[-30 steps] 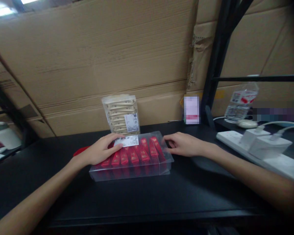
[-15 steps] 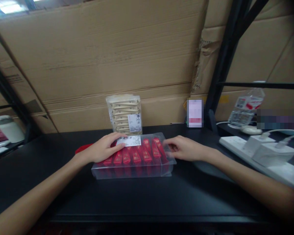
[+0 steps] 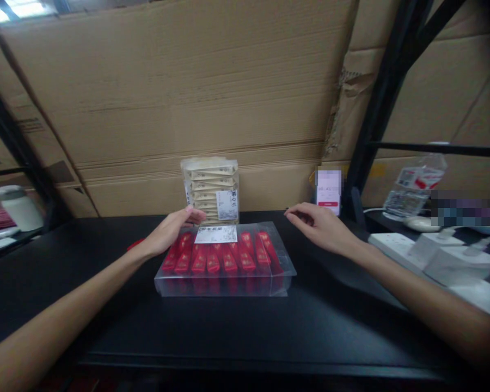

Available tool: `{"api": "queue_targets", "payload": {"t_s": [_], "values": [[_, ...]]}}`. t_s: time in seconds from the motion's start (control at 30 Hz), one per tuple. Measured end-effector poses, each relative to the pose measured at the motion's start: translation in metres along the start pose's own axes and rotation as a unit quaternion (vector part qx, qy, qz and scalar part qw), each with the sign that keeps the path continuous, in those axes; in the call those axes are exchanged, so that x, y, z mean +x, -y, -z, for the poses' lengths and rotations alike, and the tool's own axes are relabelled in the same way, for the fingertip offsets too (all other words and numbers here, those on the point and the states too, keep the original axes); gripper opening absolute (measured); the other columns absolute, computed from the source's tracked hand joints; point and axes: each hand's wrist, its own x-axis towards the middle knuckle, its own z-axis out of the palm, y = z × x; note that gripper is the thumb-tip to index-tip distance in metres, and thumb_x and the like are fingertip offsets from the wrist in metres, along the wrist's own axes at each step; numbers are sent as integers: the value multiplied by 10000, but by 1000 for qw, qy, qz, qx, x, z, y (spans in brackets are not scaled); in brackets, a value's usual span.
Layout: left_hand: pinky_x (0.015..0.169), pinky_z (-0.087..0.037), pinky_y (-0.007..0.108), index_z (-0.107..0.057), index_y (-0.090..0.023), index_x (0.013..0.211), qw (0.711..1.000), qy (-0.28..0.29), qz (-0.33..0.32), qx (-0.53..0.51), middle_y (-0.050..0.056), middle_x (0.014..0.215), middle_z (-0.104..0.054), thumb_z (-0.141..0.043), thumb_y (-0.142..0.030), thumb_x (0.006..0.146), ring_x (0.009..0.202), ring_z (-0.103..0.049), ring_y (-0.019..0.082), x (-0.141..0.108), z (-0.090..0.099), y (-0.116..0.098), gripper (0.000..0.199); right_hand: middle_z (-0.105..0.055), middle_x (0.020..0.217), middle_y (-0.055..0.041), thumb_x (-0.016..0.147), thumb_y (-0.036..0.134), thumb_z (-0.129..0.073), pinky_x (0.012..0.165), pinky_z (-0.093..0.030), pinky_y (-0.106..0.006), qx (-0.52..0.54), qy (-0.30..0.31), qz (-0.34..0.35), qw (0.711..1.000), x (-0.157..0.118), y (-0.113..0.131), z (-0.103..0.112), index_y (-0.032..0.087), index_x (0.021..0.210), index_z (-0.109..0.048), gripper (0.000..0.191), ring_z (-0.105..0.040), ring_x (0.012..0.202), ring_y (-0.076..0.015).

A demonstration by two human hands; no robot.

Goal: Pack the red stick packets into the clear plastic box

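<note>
While both hands hang empty near its back corners, a clear plastic box (image 3: pixel 224 286) packed with red sachets (image 3: pixel 212 261) lies near the middle of the black bench (image 3: pixel 245 332), with a white label (image 3: pixel 215 234) on top. The left hand (image 3: pixel 172 231) is loosely curled and holds nothing, just beside a bag of cream sachets (image 3: pixel 209 190) standing behind the box. The right hand (image 3: pixel 320 226), fingers half open and holding nothing, is near the box's back right corner, apart from it.
</note>
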Motion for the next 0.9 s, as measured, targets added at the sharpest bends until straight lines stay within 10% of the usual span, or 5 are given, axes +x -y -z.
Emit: {"api": "queue_targets", "payload": {"t_s": [0.27, 0.63, 0.9], "values": [[675, -484, 325, -760, -172, 854, 966, -109, 80, 219, 75, 742, -735, -580, -631, 913, 697, -658, 222, 9, 55, 37, 496, -735, 998, -71, 985, 301, -550, 766, -514, -346, 34, 112, 59, 991, -7, 12, -15, 199, 1076, -736, 230, -662, 834, -203], [525, -418, 251, -713, -212, 965, 934, 145, 223, 239, 38, 769, -713, -879, -594, 514, 595, -614, 186, -9, 100, 59, 614, -730, 975, -65, 967, 287, -577, 778, -523, -342, 64, 145, 75, 985, -9, 15, -17, 204, 1008, -736, 184, -667, 842, -201], [577, -438, 300, -779, -214, 816, 915, 91, 196, 342, 49, 683, -717, -762, -456, 632, 637, -659, 238, 3, 106, 55, 305, -731, 967, -61, 973, 284, -575, 784, -524, -338, 70, 140, 80, 984, -9, 19, -16, 202, 1004, -741, 188, -670, 843, -197]]}}
